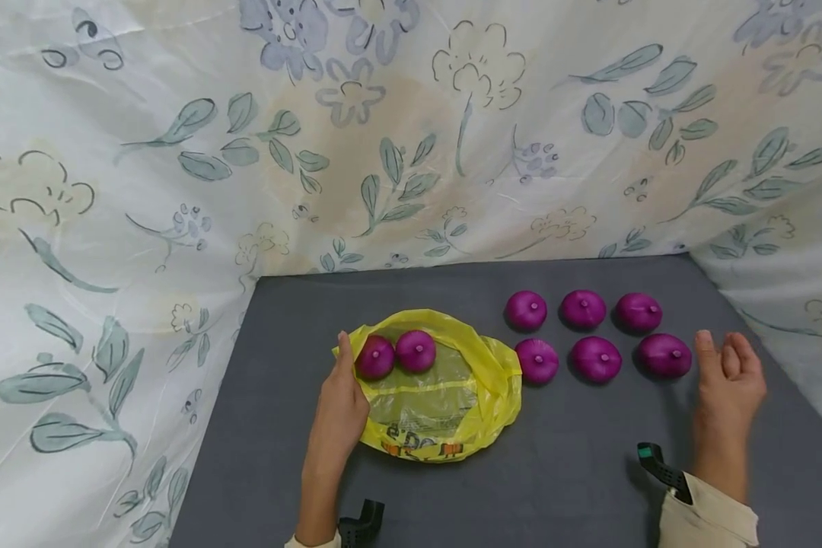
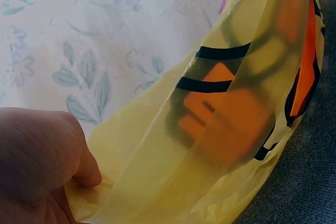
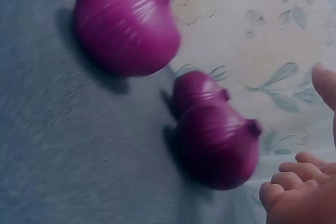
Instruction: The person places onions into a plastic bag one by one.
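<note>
My left hand (image 1: 342,415) pinches the left rim of a yellow plastic bag (image 1: 503,384) that lies with its mouth spread wide. Inside the bag, at its far left, are a purple onion (image 1: 375,358) and a second onion (image 1: 416,351) side by side. The left wrist view has the thumb bent over the thin plastic (image 2: 131,166), beside orange and black print. At the right, my right hand (image 1: 729,388) holds nothing, its fingers loosely bent. Nearest to it is the front-right onion (image 1: 664,355), just left of the fingertips; the right wrist view shows that onion (image 3: 218,148) apart from the fingers.
Several more onions stand in two rows right of the bag, including a back-left onion (image 1: 526,310) and a front-left onion (image 1: 537,361) close against the bag's edge. A dark grey tabletop (image 1: 520,487) carries everything. Floral cloth (image 1: 411,190) hangs behind and along both sides.
</note>
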`<control>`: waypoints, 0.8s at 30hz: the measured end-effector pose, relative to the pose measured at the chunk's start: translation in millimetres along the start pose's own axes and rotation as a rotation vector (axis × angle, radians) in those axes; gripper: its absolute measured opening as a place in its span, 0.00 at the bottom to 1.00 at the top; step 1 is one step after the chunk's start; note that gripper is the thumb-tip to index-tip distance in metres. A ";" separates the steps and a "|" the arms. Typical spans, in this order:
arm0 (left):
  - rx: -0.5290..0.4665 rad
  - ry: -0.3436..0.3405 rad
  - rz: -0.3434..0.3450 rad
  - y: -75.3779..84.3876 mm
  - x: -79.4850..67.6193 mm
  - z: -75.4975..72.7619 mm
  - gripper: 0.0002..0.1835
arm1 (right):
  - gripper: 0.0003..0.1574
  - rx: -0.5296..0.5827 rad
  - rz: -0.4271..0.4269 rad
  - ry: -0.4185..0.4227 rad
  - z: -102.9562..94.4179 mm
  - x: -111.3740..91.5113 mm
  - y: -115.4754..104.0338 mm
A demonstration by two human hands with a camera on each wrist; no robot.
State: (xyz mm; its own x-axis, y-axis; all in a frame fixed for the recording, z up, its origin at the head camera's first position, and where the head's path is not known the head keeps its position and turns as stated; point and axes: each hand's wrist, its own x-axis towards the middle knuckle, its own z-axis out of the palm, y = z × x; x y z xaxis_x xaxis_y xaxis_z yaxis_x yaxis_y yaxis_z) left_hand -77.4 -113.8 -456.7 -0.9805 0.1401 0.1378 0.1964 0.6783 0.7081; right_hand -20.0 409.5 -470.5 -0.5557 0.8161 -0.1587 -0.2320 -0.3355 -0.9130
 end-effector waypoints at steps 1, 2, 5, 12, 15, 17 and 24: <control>0.002 -0.001 -0.002 0.5 0.2 -0.1 0.42 | 0.46 -0.029 0.011 -0.019 0.5 0.5 2.7; 0.002 -0.003 -0.005 1.1 0.4 -0.1 0.42 | 0.47 -0.065 0.018 -0.036 0.9 0.7 5.9; 0.003 -0.007 -0.014 1.9 0.6 0.1 0.42 | 0.52 -0.199 0.027 -0.086 2.1 0.9 15.8; 0.010 0.000 -0.009 2.9 0.5 1.5 0.42 | 0.65 -0.625 -0.012 -0.144 0.8 2.3 34.3; 0.004 -0.004 -0.012 3.5 0.8 1.6 0.42 | 0.67 -0.720 -0.036 -0.154 -0.4 3.8 39.4; 0.002 -0.005 -0.014 3.6 1.0 1.7 0.42 | 0.68 -0.777 -0.063 -0.158 -1.4 4.9 42.5; -0.011 -0.009 -0.020 2.4 0.1 2.0 0.42 | 0.65 -0.946 -0.142 -0.141 -5.6 7.3 47.5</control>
State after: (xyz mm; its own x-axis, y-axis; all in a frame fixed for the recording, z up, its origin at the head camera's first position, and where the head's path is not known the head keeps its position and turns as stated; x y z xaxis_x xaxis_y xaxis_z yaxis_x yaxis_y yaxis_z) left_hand -77.0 -110.8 -456.4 -0.9841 0.1332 0.1172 0.1766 0.6727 0.7185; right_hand -30.5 402.1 -517.1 -0.6774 0.7348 -0.0329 0.3998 0.3303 -0.8550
